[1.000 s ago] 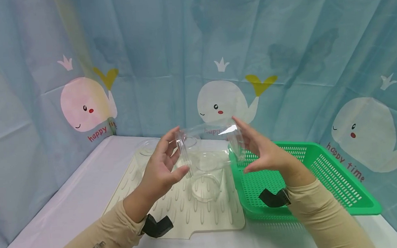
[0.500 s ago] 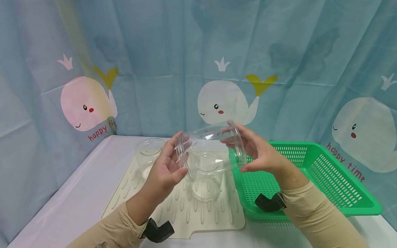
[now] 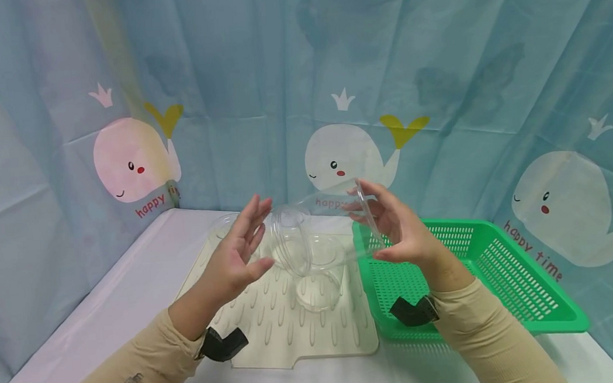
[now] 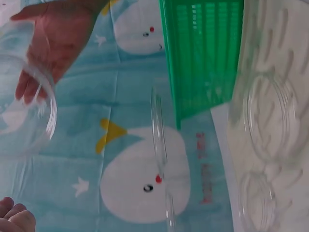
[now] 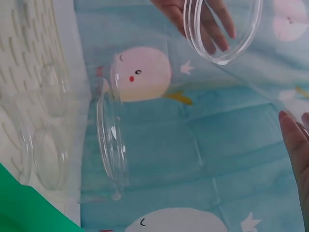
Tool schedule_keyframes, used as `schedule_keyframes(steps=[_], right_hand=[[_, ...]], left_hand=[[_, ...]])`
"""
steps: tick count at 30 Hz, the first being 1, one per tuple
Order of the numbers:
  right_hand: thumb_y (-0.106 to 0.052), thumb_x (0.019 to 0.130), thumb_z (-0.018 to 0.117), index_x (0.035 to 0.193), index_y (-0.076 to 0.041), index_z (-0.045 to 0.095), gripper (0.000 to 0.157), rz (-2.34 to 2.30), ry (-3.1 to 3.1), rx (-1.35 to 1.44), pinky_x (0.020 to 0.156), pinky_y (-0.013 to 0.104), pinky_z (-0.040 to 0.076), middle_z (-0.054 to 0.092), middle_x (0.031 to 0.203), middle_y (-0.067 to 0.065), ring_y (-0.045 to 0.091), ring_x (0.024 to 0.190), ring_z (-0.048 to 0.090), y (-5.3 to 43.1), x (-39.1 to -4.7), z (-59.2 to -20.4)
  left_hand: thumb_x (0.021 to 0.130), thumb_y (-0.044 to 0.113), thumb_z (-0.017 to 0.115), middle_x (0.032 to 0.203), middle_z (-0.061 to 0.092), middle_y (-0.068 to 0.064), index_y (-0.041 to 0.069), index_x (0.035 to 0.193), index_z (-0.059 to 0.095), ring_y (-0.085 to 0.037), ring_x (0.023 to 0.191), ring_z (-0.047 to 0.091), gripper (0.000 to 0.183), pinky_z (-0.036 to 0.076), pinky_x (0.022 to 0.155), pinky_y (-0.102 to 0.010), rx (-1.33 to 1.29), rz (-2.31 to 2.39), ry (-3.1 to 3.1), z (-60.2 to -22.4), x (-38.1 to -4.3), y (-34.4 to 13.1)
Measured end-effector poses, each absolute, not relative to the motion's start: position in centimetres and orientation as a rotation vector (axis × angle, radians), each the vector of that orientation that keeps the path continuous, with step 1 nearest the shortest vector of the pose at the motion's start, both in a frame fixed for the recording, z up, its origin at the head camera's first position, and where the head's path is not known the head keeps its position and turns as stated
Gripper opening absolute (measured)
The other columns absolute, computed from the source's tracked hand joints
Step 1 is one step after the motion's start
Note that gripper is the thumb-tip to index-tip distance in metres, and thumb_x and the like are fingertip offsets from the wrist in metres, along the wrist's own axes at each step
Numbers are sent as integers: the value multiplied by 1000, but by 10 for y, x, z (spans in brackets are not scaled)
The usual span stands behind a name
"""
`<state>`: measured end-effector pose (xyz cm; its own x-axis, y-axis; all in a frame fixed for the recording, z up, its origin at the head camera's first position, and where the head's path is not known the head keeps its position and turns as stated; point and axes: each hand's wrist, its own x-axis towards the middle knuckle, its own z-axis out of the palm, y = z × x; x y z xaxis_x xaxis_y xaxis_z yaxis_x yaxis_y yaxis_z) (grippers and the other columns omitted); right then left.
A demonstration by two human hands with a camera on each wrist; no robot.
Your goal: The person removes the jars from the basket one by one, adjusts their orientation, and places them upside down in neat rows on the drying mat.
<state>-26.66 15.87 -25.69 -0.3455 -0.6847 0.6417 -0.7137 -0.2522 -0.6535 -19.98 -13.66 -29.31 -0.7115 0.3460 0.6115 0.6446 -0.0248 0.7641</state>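
Note:
My right hand [image 3: 404,232] holds a clear plastic cup [image 3: 335,222] on its side above the mat, thumb at its right edge and fingers showing through the wall. At its left end are several close rings, also seen in the right wrist view as a round rim [image 5: 195,38]. Left of that end, my left hand [image 3: 227,269] is raised with straight, spread fingers, a small gap from the cup. The left wrist view shows the right hand's palm [image 4: 63,43] behind the clear wall. More clear cups [image 3: 318,290] stand on the cream drip mat [image 3: 274,349].
A green slotted basket [image 3: 572,319] stands right of the mat, under and behind my right forearm. Another clear rim [image 3: 221,220] shows at the mat's back left, partly behind the left hand. A blue whale-print curtain [image 3: 248,101] closes off the table's back and sides.
My left hand has come off the cup's left end and moved left. The cup stays in the right hand, its right end tipped slightly upward, with its ringed left end turned more toward the camera.

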Motion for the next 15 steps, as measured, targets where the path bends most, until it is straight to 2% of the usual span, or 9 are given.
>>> schedule_keyframes(steps=[5,9,12,15], right_hand=[[-33,75,74,143,3,15,98,1686,-1930,1763,100,39,39,33,139,12,31,122,44,161,-267,-256],[-33,76,74,143,4,13,98,1669,-1937,1774,101,40,38,32,140,13,33,124,42,161,-267,-256],[-33,76,74,143,6,13,99,1654,-1954,1773,101,42,36,31,140,14,36,124,41,160,-268,-258],[-34,75,75,143,6,13,100,1645,-1982,1757,101,43,35,30,141,14,36,124,40,160,-268,-260]], left_hand=[[82,-1,62,151,13,-13,11,148,2,-25,139,11,90,18,107,-17,-920,-1667,-2084,-291,-203,-158],[80,0,64,151,15,-8,16,148,0,-22,139,14,94,19,108,-21,-778,-1463,-2213,-291,-205,-175],[80,13,69,152,14,-6,17,147,-3,-24,138,16,98,22,109,-36,-674,-1193,-2356,-292,-207,-189],[79,26,71,152,13,-8,15,147,-6,-29,137,15,103,24,104,-55,-589,-951,-2470,-297,-210,-204]])
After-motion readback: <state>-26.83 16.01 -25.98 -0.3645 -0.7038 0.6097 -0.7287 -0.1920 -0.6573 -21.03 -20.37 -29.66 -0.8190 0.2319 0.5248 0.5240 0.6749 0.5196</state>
